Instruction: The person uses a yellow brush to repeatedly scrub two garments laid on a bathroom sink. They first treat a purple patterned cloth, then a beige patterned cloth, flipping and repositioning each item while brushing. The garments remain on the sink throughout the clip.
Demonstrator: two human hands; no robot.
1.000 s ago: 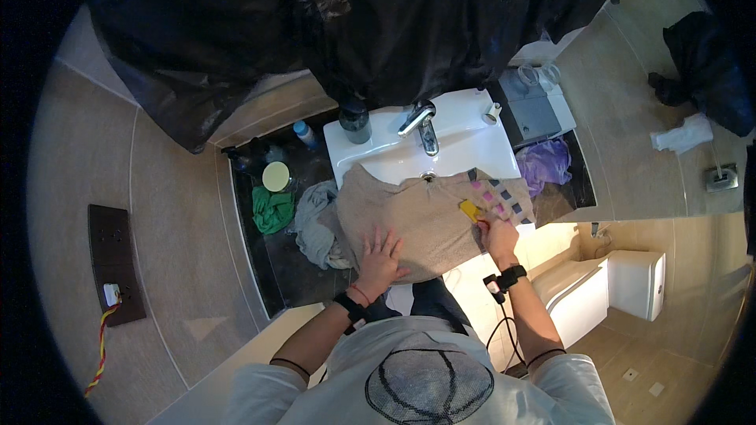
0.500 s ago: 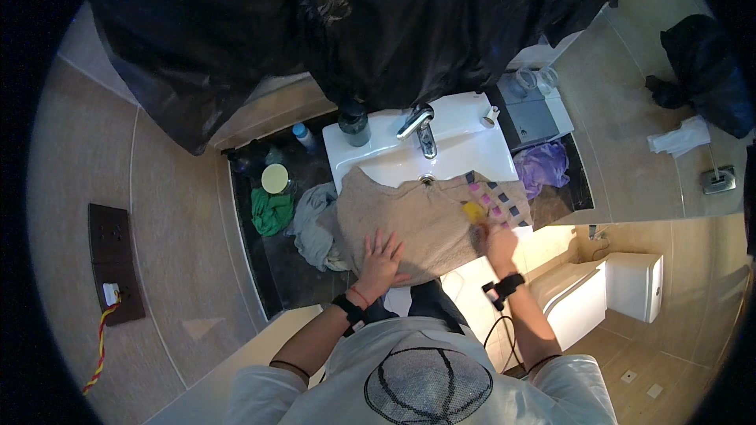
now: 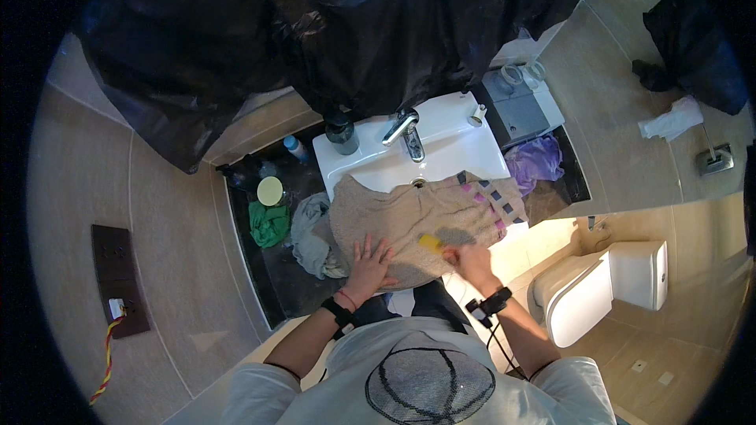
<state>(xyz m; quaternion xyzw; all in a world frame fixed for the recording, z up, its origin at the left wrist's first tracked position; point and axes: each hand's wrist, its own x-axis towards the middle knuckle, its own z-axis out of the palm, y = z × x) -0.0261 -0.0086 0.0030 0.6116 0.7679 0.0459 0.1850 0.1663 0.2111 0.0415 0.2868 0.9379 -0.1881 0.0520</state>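
A beige towel (image 3: 394,212) with dark and pink squares along its right end lies spread over the front of the white sink (image 3: 370,138). My left hand (image 3: 370,265) rests on the towel's near left part, fingers spread and palm down. In my right hand (image 3: 471,261) is a small yellow block (image 3: 431,243); its exact kind is too small to make out. The block is against the towel right of its middle, and its right end is hidden by my fingers. Behind the towel, the chrome faucet (image 3: 411,138) stands over the drain.
Left on the dark counter (image 3: 295,299) are a grey cloth (image 3: 309,236), a green cloth (image 3: 268,224), a jar with a cream lid (image 3: 270,191) and a dark bottle (image 3: 341,135). A purple cloth (image 3: 535,164) and a grey box (image 3: 516,114) stand right. A toilet (image 3: 579,299) is at the lower right.
My right hand has moved left and slightly nearer with the yellow block, from the squared end toward the towel's middle. My left hand stays flat on the towel. The view has shifted slightly.
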